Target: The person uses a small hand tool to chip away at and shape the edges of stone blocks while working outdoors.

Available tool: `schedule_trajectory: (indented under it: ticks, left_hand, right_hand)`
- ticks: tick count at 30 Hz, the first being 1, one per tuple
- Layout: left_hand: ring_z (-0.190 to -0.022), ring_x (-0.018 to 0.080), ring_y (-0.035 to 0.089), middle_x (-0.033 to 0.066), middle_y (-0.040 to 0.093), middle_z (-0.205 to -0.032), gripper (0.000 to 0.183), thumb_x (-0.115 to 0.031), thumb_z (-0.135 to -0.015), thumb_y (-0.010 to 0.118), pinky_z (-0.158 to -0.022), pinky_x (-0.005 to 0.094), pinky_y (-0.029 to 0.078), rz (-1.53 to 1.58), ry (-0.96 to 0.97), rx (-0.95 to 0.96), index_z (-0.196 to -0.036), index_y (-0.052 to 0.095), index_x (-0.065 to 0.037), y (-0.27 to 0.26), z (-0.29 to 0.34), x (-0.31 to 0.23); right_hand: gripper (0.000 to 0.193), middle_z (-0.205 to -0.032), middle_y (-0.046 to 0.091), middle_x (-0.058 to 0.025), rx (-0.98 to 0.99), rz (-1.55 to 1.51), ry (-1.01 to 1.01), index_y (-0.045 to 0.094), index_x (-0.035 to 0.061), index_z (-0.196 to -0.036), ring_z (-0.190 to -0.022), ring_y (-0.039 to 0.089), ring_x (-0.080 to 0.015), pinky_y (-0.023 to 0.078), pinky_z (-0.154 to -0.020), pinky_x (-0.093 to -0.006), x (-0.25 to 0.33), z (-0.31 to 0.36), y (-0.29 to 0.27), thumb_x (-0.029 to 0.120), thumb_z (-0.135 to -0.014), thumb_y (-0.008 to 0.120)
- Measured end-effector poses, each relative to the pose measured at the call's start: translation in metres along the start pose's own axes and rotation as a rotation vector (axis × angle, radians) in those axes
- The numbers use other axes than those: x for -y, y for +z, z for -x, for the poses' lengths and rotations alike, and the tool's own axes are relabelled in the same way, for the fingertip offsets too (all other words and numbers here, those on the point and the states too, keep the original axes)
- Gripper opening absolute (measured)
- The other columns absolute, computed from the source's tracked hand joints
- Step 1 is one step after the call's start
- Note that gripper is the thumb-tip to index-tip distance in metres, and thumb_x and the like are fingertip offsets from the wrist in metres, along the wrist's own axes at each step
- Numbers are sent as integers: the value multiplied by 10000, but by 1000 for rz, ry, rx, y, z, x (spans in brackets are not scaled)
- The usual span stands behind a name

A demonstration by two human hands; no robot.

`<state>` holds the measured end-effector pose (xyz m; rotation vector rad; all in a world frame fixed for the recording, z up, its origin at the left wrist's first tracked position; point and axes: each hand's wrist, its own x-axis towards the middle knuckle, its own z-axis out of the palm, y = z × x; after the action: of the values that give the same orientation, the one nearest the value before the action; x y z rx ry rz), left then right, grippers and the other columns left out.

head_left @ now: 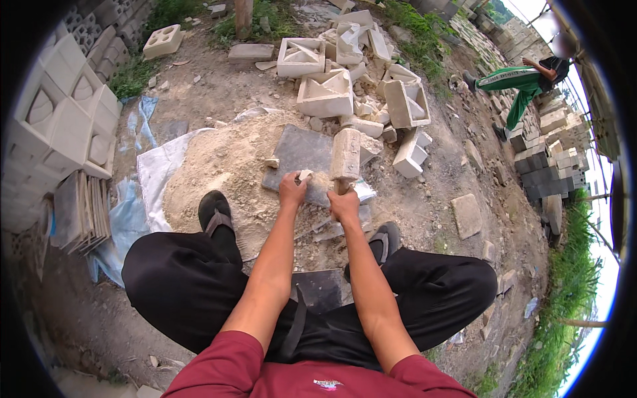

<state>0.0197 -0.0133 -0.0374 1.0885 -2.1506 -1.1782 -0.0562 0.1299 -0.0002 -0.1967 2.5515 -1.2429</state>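
Observation:
My right hand (344, 204) is wrapped round the short handle of a dusty, block-headed mallet (346, 154), its head raised in front of me. Beside it, my left hand (292, 190) pinches a small pale block fragment (304, 174) over the near right part of a flat dark slab (296, 149). Crushed pale grit lies on the slab between my hands. A smaller fragment (272, 163) rests at the slab's left side. To the left spreads a heap of sandy powder (222, 166) on a white sheet (159, 174).
Broken pale hollow blocks (325, 94) are piled beyond the slab. Stacked blocks (73, 113) and thin boards (81, 211) stand at the left. A person in green trousers (521, 89) is at the far right, near grey blocks (547, 162). My sandalled feet flank the work spot.

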Motion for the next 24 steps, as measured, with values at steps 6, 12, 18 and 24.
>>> schedule_trajectory:
  ticks: [6, 12, 18, 24]
  left_hand:
    - [-688, 205, 631, 124, 689, -855, 352, -330, -888, 636, -672, 334, 502, 188, -113, -20, -1032, 674, -12, 1, -7, 5]
    - [-681, 170, 632, 104, 705, -824, 346, -314, -952, 512, -632, 314, 496, 510, -319, 182, -980, 666, -6, 1, -19, 14]
    - [-730, 239, 650, 134, 697, -844, 270, -265, -897, 590, -668, 353, 506, 535, -226, 191, -981, 648, -15, 11, -13, -10]
    - [-900, 332, 623, 159, 661, -904, 268, -128, -759, 687, -792, 384, 497, 132, 74, 159, -1002, 639, -25, 18, -4, -20]
  right_hand:
    - [472, -923, 666, -275, 88, 272, 46, 637, -97, -908, -903, 648, -408, 518, -783, -421, -3, 19, 0, 314, -689, 705]
    - [308, -698, 635, -154, 308, -84, 233, 613, -74, -749, -555, 630, -235, 504, -525, -355, 3, 19, -15, 225, -710, 677]
    - [235, -571, 560, -78, 232, -332, 291, 564, -36, -646, -468, 575, -184, 461, -420, -334, -1, 29, -16, 162, -731, 659]
    - [221, -559, 553, -81, 250, -274, 250, 560, -46, -658, -433, 563, -187, 454, -401, -332, -23, 23, -17, 139, -731, 656]
